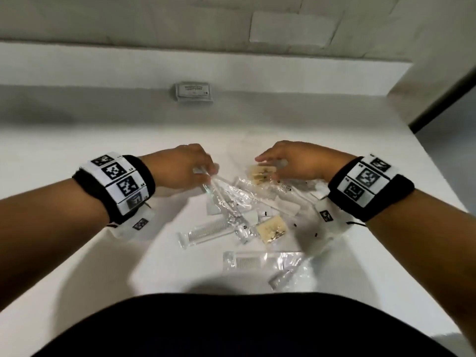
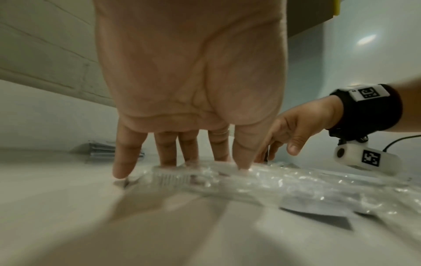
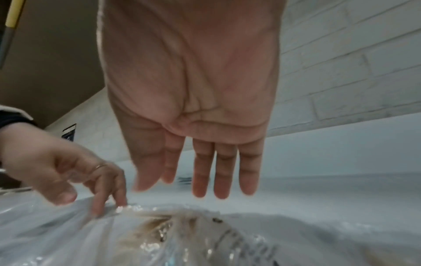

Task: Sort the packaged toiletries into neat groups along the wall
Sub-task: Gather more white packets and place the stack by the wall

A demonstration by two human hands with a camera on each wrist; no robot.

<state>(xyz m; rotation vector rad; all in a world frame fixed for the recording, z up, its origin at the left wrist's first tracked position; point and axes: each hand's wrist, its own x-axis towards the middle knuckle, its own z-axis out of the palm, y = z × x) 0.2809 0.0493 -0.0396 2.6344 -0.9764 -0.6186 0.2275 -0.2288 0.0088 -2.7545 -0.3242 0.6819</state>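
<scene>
A loose pile of clear-wrapped toiletries (image 1: 239,202) lies mid-counter: comb packets (image 1: 206,231), tan packets (image 1: 273,229) and thin clear sleeves. My left hand (image 1: 203,168) reaches down at the pile's left end. Its straight fingertips (image 2: 168,160) and thumb press on a clear packet (image 2: 173,178) holding a ribbed white item. The little finger touches the counter beside it. My right hand (image 1: 270,161) hovers flat over a tan packet (image 1: 261,176), with straight fingers (image 3: 202,189) that hold nothing. A neat stack of flat white packets (image 1: 194,92) sits at the wall.
The white counter (image 1: 77,124) runs back to a raised ledge under a white brick wall (image 1: 154,21). Its right edge (image 1: 438,161) drops off beside a dark gap. My dark-clothed body fills the near edge.
</scene>
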